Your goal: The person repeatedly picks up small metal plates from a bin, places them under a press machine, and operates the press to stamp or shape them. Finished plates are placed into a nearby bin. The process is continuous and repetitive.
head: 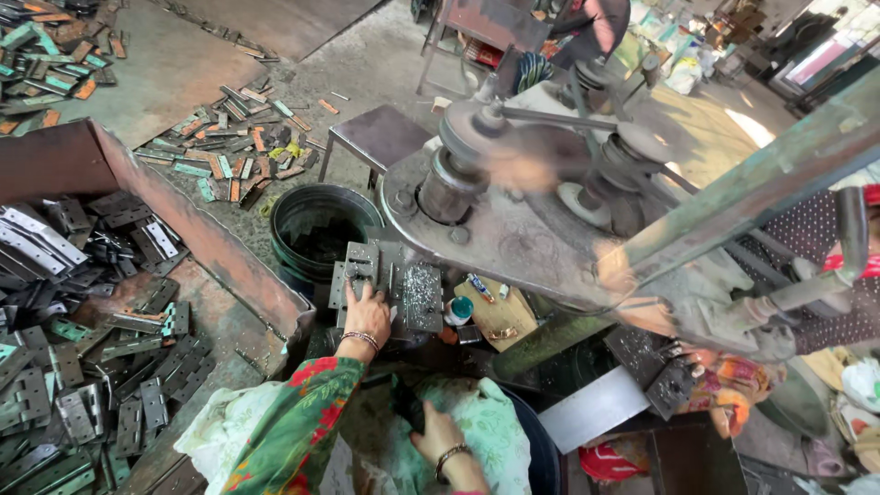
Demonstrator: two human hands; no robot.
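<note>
My left hand [367,313], with a bead bracelet at the wrist, rests on a grey metal hinge plate [357,269] lying on the bed of a press machine [513,229]. Its fingers press down on the plate's near edge. My right hand [434,431] sits low over my lap, closed on a dark metal piece [406,403] above pale green cloth. A shiny perforated plate [422,295] lies right of the left hand.
A rusty tray [229,247] at left holds several dark hinges [82,367]. A black bucket [321,225] stands behind the press bed, a small stool [385,137] beyond it. More hinges litter the floor [229,147]. Another person's patterned sleeve [825,238] shows at right.
</note>
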